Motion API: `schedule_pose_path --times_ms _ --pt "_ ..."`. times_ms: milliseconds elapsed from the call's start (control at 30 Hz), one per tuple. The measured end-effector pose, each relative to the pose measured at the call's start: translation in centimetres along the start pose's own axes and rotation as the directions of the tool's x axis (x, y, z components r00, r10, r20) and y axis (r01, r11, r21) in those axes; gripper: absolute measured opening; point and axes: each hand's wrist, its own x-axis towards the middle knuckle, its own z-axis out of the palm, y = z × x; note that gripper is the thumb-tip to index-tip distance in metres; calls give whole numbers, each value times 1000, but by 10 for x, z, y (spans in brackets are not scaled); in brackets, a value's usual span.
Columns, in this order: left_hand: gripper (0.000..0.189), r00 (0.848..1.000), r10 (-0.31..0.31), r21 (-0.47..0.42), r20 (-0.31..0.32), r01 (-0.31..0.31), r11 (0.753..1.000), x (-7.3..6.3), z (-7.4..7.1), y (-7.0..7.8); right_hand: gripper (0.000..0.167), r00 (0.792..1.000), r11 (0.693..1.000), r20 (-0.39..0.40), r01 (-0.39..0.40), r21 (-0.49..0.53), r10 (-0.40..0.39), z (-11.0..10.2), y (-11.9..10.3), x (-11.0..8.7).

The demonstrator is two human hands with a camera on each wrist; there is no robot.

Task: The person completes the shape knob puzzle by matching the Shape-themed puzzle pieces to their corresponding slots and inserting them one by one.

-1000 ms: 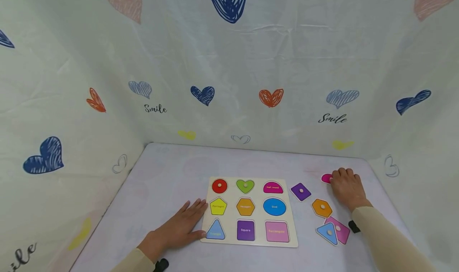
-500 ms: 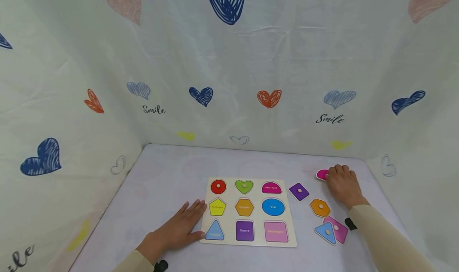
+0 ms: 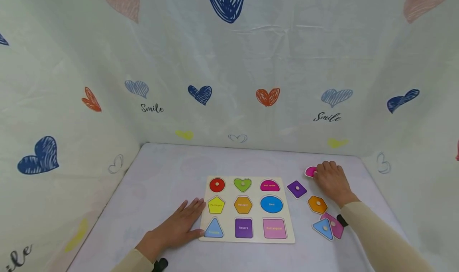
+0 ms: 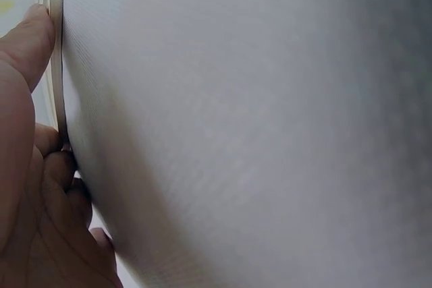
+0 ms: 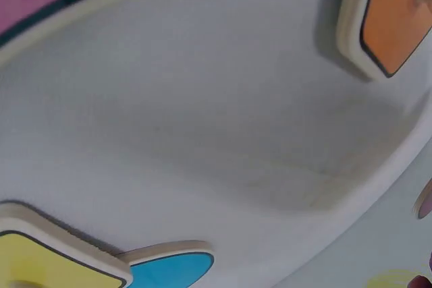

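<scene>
At the back right my right hand [image 3: 332, 181] holds a magenta half-round puzzle piece [image 3: 310, 171], whose rounded end shows past the fingers; the fingertips are hidden under the hand. My left hand [image 3: 175, 226] lies with fingers spread against the left edge of the cream shape board [image 3: 229, 192]. In the left wrist view the thumb [image 4: 30, 42] touches the board's edge. A knobbed red circle [image 3: 216, 185] and a knobbed green heart [image 3: 242, 185] sit in the board's back row. The other shapes on it are flat colour, most with printed names.
Right of the board lie a purple square [image 3: 297, 189], an orange hexagon [image 3: 317, 204], and a blue triangle [image 3: 323, 228] overlapping a pink rectangle [image 3: 335, 226]. The right wrist view shows a yellow piece [image 5: 47, 261] against a blue one [image 5: 172, 271]. A heart-print curtain [image 3: 229, 65] surrounds the table.
My right hand has moved left and slightly back, bringing the half-round piece nearer the purple square. My left hand has stayed at the board. The head view has shifted slightly.
</scene>
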Motion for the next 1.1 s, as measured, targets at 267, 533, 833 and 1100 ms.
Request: schedule_pose_path --times_ms 267,533,833,1100 --pt "94 1000 -15 3 5 15 1000 -1 1 0 31 1000 1000 -19 17 -8 -17 0 -19 7" --pt "94 1000 -13 3 1 13 1000 -1 -1 2 34 999 999 -8 34 -19 -34 -5 -39 11" --pt "94 1000 -2 19 -10 2 1000 6 -5 3 37 998 998 -9 60 -32 -61 -14 -51 13" --pt "94 1000 -23 -9 2 23 1000 2 -2 4 40 995 993 -10 101 -65 -101 -13 -75 12"
